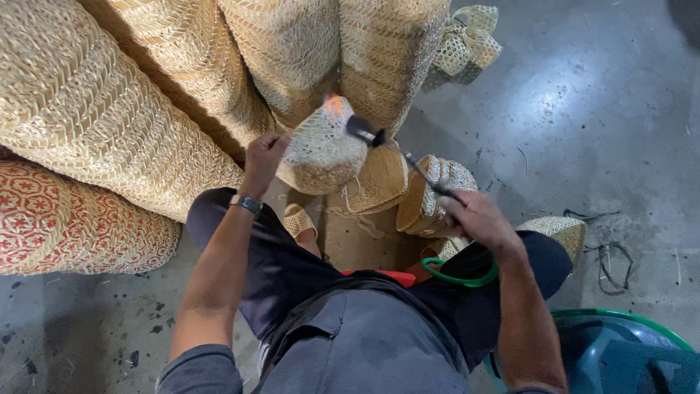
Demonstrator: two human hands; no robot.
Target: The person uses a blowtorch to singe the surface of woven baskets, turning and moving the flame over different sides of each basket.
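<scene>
Behind the seated person's knees, big stacks of woven mats [109, 109] rise from the grey floor [583, 109]. Between the knees, small woven baskets [426, 197] cluster. The left hand [262, 157] clamps a round woven basket [321, 149] aloft; the right hand [474, 215], fingers closed, holds a thin torch [397, 149] whose flame [334, 103] touches the basket's top.

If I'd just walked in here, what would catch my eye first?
Probably the small orange flame from the torch in the right hand, playing on a small woven basket that the left hand holds up at centre. Next, the big stacks of pale woven baskets filling the upper left, with a red-patterned stack lying below them. More small woven baskets sit on the grey concrete floor by the person's knees.
</scene>
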